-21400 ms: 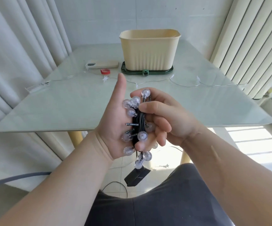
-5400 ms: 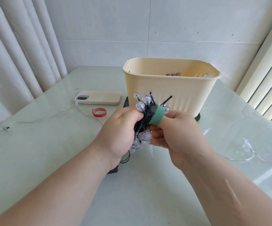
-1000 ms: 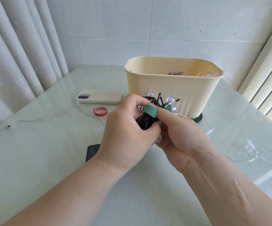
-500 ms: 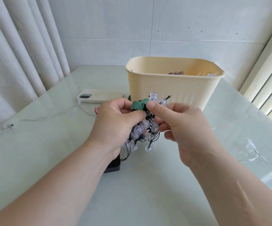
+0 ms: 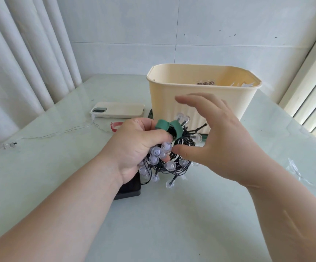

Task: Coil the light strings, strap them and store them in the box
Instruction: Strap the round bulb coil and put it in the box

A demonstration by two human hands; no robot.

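The coiled light string [image 5: 174, 161], black wire studded with clear round bulbs, sits at the middle of the frame, held just above the table [image 5: 172, 224] in front of the box. A green strap [image 5: 169, 127] loops over the top of the bundle, with one end sticking up loose beside the knuckles. The left hand [image 5: 134, 148] grips the left side of the coil, its fingers curled round the wires and several bulbs and its thumb pressed across just below the strap. The right hand [image 5: 221, 140] is spread beside the right of the bundle and grips nothing. Its fingers are extended towards the upper left, and its thumb tip lies at the wires; whether it touches them is unclear.

A flat black pack [image 5: 129, 189] lies on the table under the left wrist, at the lower edge of the coil. Directly behind the hands stands the cream box [image 5: 200, 103], upright on a dark green base [image 5: 150, 116]. A few clear bulbs [image 5: 204, 83] show inside near its far rim.

Left of the box a phone [image 5: 118, 112] lies face down, and a red strap [image 5: 115, 125] peeks out behind the left hand. A thin wire string [image 5: 58, 133] trails from the phone towards the left edge. Another clear string [image 5: 297, 173] lies at the right edge of the table. White curtains [image 5: 21, 53] fill the upper left and slatted blinds [image 5: 314, 101] the right.
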